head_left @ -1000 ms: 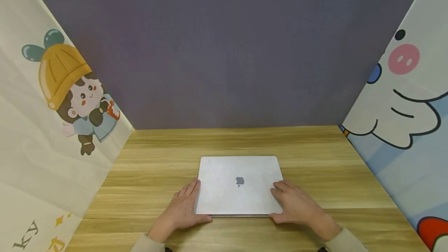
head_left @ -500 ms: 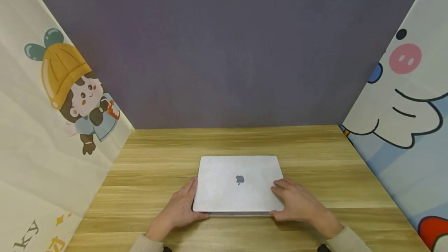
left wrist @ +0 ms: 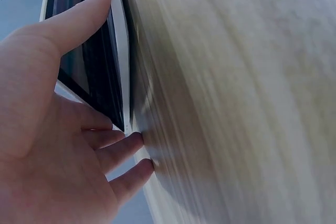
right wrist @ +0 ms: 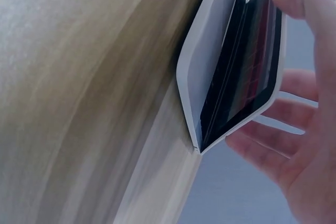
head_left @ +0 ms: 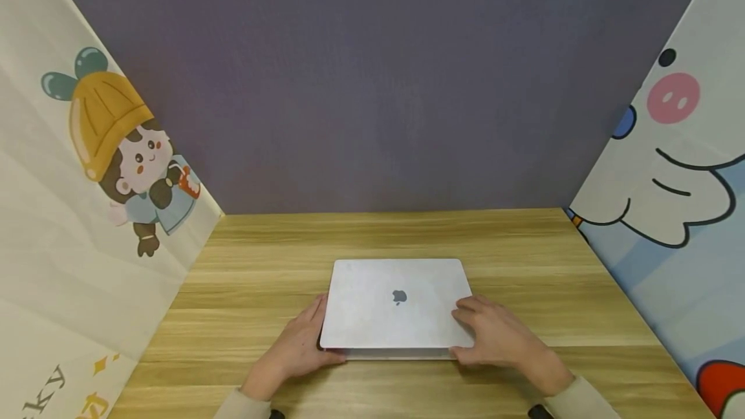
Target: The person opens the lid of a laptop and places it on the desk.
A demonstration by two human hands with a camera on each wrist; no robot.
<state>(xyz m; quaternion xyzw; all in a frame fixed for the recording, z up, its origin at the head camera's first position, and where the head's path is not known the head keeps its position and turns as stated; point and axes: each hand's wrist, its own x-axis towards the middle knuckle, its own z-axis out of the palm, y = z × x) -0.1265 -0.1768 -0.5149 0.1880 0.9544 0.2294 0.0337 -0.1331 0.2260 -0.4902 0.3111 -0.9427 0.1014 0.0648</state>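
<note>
A silver laptop (head_left: 396,325) with a dark apple logo lies on the wooden table, its lid tilted up a little on the near side. My right hand (head_left: 497,338) grips the lid's right near corner, with the thumb over the lid's near edge and the fingers on its outside. At the opposite corner my left hand (head_left: 297,344) holds the laptop, thumb at the base's front edge and fingers along the left side. The right wrist view shows the dark screen (right wrist: 257,69) above the pale base (right wrist: 210,51). My right palm is partly cut off there.
Wooden tabletop (head_left: 268,264) surrounds the laptop. A dark grey panel (head_left: 372,83) rises behind the table. Cartoon-printed sheets stand at both sides, the left sheet (head_left: 52,212) and the right sheet (head_left: 698,225).
The lid's near edge has risen from nearly closed, leaving a gap above the base. My right hand has risen slightly with it; my left hand has shifted a little left.
</note>
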